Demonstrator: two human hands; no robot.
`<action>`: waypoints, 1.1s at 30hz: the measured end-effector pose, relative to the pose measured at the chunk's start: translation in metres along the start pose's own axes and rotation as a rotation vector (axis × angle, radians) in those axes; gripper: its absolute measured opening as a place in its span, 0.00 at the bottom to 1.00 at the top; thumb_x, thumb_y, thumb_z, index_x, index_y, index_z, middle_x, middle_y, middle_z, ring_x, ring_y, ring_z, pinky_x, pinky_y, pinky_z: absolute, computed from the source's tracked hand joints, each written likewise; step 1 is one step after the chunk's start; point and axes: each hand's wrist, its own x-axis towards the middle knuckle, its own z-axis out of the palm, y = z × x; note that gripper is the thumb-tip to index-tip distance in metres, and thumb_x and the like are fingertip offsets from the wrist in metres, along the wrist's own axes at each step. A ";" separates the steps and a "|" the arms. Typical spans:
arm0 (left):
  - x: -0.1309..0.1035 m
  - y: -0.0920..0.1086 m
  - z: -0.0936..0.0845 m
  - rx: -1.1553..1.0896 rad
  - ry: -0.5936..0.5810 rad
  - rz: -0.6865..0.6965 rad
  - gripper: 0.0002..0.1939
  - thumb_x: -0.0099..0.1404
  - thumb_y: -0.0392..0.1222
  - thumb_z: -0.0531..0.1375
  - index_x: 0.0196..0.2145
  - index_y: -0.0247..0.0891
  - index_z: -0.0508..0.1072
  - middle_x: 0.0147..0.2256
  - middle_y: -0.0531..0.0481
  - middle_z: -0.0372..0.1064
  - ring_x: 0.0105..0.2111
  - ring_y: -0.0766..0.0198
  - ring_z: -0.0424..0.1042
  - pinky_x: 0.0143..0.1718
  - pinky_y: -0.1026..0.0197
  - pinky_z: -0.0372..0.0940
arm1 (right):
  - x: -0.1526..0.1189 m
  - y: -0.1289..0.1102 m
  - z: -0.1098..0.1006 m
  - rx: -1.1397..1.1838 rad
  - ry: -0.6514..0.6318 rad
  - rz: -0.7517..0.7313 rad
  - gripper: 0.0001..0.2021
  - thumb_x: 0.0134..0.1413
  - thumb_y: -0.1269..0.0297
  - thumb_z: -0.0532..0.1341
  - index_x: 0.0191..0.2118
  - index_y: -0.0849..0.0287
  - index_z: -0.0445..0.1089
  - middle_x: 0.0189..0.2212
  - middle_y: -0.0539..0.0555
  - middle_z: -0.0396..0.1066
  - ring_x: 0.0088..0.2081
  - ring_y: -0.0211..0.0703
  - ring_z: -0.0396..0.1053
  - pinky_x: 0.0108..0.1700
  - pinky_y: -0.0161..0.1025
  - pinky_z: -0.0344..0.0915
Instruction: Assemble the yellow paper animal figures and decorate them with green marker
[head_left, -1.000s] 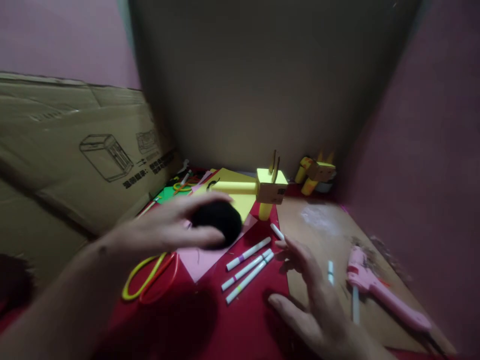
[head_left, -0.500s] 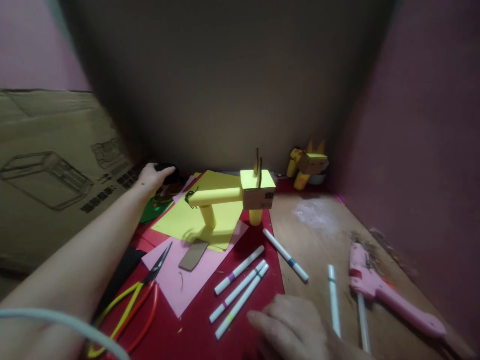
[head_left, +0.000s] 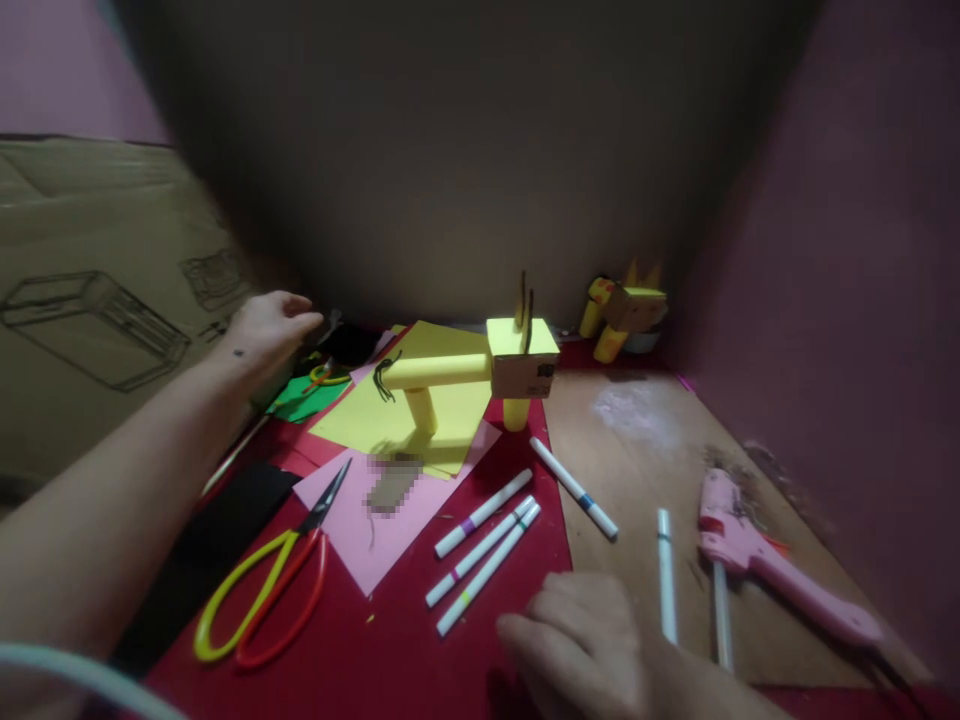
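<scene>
My left hand (head_left: 274,325) reaches to the back left, its fingers curled in. What they hold, if anything, is hidden. Just past the fingertips lie a black piece of material (head_left: 351,342) and green paper (head_left: 307,397). My right hand (head_left: 574,640) rests closed at the front of the table, its palm side hidden. Beside it lie several white markers (head_left: 484,513). Between the hands stands a yellow paper animal (head_left: 442,372) with a cardboard box head and black strands at the tail end. Scissors (head_left: 289,570) with yellow and red handles lie partly spread at left.
Yellow sheets (head_left: 367,420) and pink paper (head_left: 367,550) lie under the animal. A pink glue gun (head_left: 787,590) rests on the wooden board (head_left: 600,590) at right. A second paper animal (head_left: 626,308) stands at the back. A cardboard box (head_left: 90,230) borders the left; a pale cable (head_left: 75,665) crosses the lower left corner.
My left hand has drawn back up and to the left, away from the black material, and its fingers have curled in. My right hand has stayed nearly in place, more tightly closed.
</scene>
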 end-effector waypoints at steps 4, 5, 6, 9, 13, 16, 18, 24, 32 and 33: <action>-0.049 0.019 -0.026 -0.088 0.015 -0.112 0.22 0.63 0.45 0.58 0.49 0.24 0.71 0.35 0.43 0.73 0.30 0.64 0.70 0.29 0.64 0.65 | 0.005 -0.006 -0.012 0.098 -0.142 0.098 0.10 0.58 0.78 0.53 0.40 0.64 0.71 0.21 0.52 0.68 0.22 0.40 0.61 0.23 0.40 0.55; -0.063 0.024 -0.028 -0.111 -0.015 -0.122 0.20 0.62 0.45 0.58 0.45 0.26 0.73 0.31 0.46 0.72 0.28 0.64 0.69 0.28 0.64 0.64 | 0.007 -0.007 -0.014 0.111 -0.170 0.103 0.10 0.58 0.78 0.53 0.40 0.64 0.71 0.22 0.53 0.69 0.22 0.40 0.61 0.24 0.40 0.55; -0.076 0.028 -0.028 -0.139 -0.069 -0.126 0.17 0.61 0.47 0.59 0.40 0.29 0.74 0.27 0.48 0.71 0.25 0.65 0.68 0.25 0.65 0.62 | 0.008 -0.008 -0.016 0.121 -0.183 0.105 0.10 0.59 0.78 0.53 0.40 0.64 0.71 0.22 0.53 0.69 0.22 0.40 0.61 0.24 0.40 0.55; -0.114 0.038 -0.011 -0.032 -0.453 0.053 0.14 0.63 0.50 0.56 0.30 0.36 0.73 0.23 0.50 0.70 0.23 0.62 0.69 0.24 0.62 0.62 | 0.007 -0.008 -0.014 0.163 -0.198 0.103 0.11 0.59 0.77 0.53 0.41 0.64 0.71 0.23 0.54 0.71 0.23 0.41 0.63 0.24 0.39 0.55; -0.151 0.048 0.035 0.091 -0.445 0.147 0.10 0.58 0.49 0.61 0.31 0.39 0.71 0.29 0.46 0.74 0.28 0.55 0.72 0.25 0.60 0.59 | 0.002 -0.005 -0.007 0.189 -0.196 0.125 0.09 0.59 0.76 0.54 0.41 0.63 0.70 0.24 0.54 0.72 0.25 0.41 0.65 0.26 0.37 0.58; -0.163 0.049 0.057 0.197 -0.425 0.241 0.09 0.59 0.46 0.60 0.35 0.39 0.69 0.32 0.43 0.74 0.30 0.53 0.73 0.26 0.59 0.60 | 0.001 -0.003 -0.006 0.189 -0.196 0.134 0.08 0.60 0.75 0.54 0.39 0.63 0.70 0.24 0.54 0.72 0.25 0.40 0.65 0.27 0.37 0.59; -0.164 0.044 0.058 0.193 -0.436 0.251 0.11 0.59 0.46 0.59 0.38 0.39 0.69 0.33 0.43 0.74 0.30 0.53 0.74 0.26 0.58 0.62 | 0.002 -0.003 -0.007 0.188 -0.215 0.145 0.08 0.60 0.75 0.54 0.39 0.63 0.71 0.24 0.54 0.72 0.25 0.40 0.65 0.27 0.37 0.59; -0.121 -0.008 0.022 0.254 -0.223 0.160 0.22 0.59 0.53 0.61 0.48 0.41 0.68 0.32 0.44 0.75 0.28 0.51 0.74 0.24 0.57 0.61 | 0.004 -0.004 -0.008 0.149 -0.259 0.134 0.10 0.59 0.74 0.53 0.35 0.64 0.73 0.22 0.54 0.70 0.24 0.40 0.63 0.26 0.37 0.57; -0.068 -0.040 0.007 0.350 -0.008 0.068 0.18 0.57 0.60 0.60 0.35 0.42 0.73 0.21 0.50 0.65 0.23 0.57 0.68 0.25 0.57 0.55 | 0.004 -0.003 -0.007 0.100 -0.268 0.117 0.11 0.56 0.74 0.55 0.27 0.63 0.72 0.20 0.53 0.68 0.22 0.39 0.60 0.24 0.36 0.55; -0.074 -0.031 0.008 0.346 -0.037 0.074 0.17 0.58 0.59 0.59 0.34 0.42 0.74 0.20 0.52 0.65 0.22 0.60 0.67 0.25 0.58 0.54 | 0.004 -0.003 -0.008 0.098 -0.269 0.119 0.11 0.56 0.74 0.55 0.27 0.63 0.72 0.20 0.53 0.68 0.22 0.38 0.60 0.24 0.36 0.55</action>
